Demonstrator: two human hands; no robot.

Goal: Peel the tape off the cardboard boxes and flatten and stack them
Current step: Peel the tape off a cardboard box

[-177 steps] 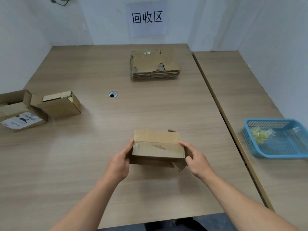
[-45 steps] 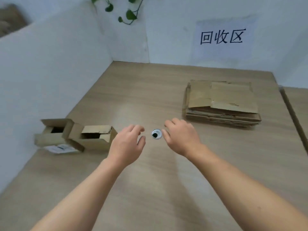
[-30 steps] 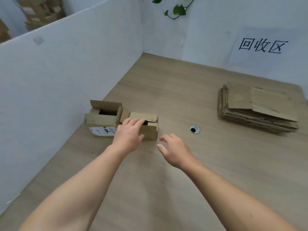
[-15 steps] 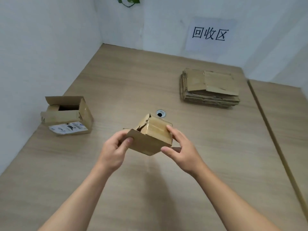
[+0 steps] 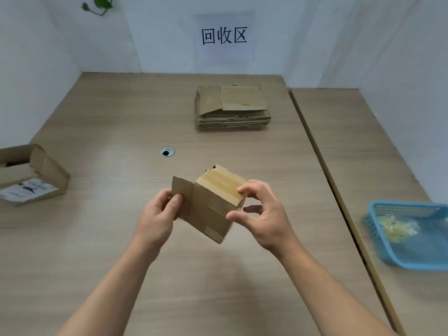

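**While one box is in hand, another waits: task part done**

As both hands hold it above the middle of the bench (image 5: 116, 122), the small cardboard box (image 5: 211, 207) sits tilted, with one flap open to the left. The right hand (image 5: 266, 221) has its fingers (image 5: 252, 187) curled round the box's right corner, the forefinger at the edge of the tape strip (image 5: 221, 184) across the upper face. The left hand (image 5: 156, 215) pinches the open flap.

The tape looks intact, so I judge peeling not yet begun on this box.

Done: a stack of flattened boxes (image 5: 232, 110) lies at the far side of the bench, below the wall sign (image 5: 224, 36). The blue basket (image 5: 374, 229) on the adjoining bench holds yellowish scraps (image 5: 397, 229), probably removed tape.

Outstanding: strip, flatten and stack the held box, then the open labelled box (image 5: 34, 175) at the left edge. By this count the task is well past halfway.
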